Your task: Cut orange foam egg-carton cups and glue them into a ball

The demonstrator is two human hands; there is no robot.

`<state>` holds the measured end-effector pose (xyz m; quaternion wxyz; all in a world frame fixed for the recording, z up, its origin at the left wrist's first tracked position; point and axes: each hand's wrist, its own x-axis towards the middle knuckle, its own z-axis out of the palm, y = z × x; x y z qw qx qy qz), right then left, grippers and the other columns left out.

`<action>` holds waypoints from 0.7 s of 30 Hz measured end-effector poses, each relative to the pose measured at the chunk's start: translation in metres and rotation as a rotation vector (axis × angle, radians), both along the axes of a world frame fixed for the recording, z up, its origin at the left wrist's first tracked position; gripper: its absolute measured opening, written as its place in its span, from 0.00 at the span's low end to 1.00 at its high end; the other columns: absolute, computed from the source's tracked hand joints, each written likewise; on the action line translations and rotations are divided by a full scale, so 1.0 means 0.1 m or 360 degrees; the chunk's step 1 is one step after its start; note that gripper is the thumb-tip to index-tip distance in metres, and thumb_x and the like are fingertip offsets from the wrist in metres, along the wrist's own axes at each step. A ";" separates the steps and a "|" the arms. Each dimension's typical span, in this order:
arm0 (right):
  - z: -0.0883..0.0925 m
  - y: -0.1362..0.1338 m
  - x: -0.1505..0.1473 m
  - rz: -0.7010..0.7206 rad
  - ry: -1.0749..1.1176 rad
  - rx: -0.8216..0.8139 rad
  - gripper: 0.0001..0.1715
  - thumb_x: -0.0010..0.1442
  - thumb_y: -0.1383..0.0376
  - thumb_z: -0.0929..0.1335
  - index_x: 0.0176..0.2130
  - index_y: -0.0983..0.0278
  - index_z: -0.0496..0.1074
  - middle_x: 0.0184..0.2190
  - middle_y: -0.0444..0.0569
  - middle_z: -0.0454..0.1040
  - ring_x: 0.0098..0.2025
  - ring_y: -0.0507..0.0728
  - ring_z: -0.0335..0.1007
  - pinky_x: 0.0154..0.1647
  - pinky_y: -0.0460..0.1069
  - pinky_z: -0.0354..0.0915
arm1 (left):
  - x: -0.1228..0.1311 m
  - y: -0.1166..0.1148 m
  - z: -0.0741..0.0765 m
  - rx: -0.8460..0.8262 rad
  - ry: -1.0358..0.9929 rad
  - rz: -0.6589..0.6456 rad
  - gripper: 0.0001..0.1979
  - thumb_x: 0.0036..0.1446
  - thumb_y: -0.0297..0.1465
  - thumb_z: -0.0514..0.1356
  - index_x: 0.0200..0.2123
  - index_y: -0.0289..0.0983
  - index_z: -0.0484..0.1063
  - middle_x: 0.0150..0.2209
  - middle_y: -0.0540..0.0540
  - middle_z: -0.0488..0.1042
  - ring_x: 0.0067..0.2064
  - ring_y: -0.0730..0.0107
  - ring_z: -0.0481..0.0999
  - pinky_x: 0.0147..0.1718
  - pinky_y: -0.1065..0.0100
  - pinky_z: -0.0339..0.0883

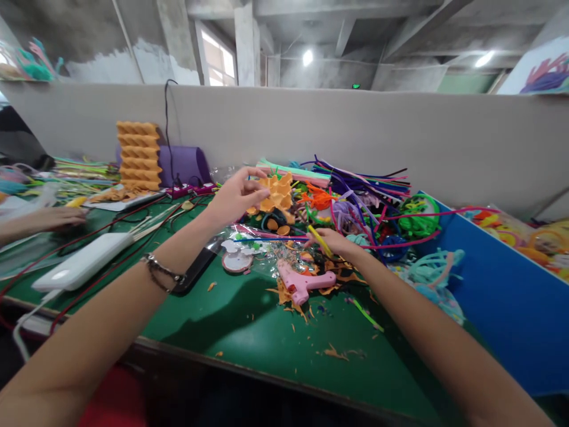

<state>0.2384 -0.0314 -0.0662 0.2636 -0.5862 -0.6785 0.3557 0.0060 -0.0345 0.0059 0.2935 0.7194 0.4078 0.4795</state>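
My left hand (246, 196), with a braided bracelet at its wrist, is raised over the middle of the table. Its thumb and fingers pinch a piece of orange egg carton (280, 191) with bumpy cups. To its right, my right hand (335, 242) is closed around a slim yellow tool (320, 242); its working end cannot be made out. The tool is apart from the carton piece. Just below the right hand, a pink glue gun (306, 281) lies on orange scraps. A round white piece (237, 262) lies below my left hand.
Behind my hands is a heap of coloured pipe cleaners (355, 196). A blue panel (498, 296) borders the right side. At left are a white power bank-like box (84, 261), red cords, an orange egg-carton stack (138, 155) and another person's hand (62, 219).
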 end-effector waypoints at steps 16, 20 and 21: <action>0.30 -0.57 0.64 -0.0270 0.0084 0.0212 0.28 0.49 0.44 0.61 0.25 0.66 0.70 0.12 0.40 0.58 0.14 0.49 0.52 0.15 0.45 0.50 | 0.75 -0.65 -0.54 0.0029 0.0635 -0.1083 0.12 0.54 0.30 0.57 0.43 0.39 0.64 0.32 0.49 0.77 0.34 0.71 0.76 0.32 0.71 0.66; 0.24 -0.71 0.62 -0.0191 -0.0192 0.0243 0.21 0.47 0.48 0.64 0.23 0.64 0.69 0.15 0.42 0.65 0.18 0.50 0.57 0.18 0.45 0.52 | 0.70 -0.55 -0.50 0.0482 0.0824 -0.0747 0.15 0.54 0.32 0.57 0.45 0.36 0.64 0.48 0.40 0.71 0.50 0.61 0.69 0.45 0.63 0.63; 0.22 -0.73 0.63 -0.0184 -0.0352 0.0299 0.18 0.45 0.51 0.66 0.22 0.64 0.68 0.17 0.43 0.67 0.19 0.51 0.59 0.19 0.45 0.53 | 0.65 -0.52 -0.45 0.0553 0.0834 -0.0664 0.14 0.53 0.33 0.57 0.44 0.36 0.65 0.49 0.40 0.70 0.51 0.61 0.67 0.47 0.63 0.62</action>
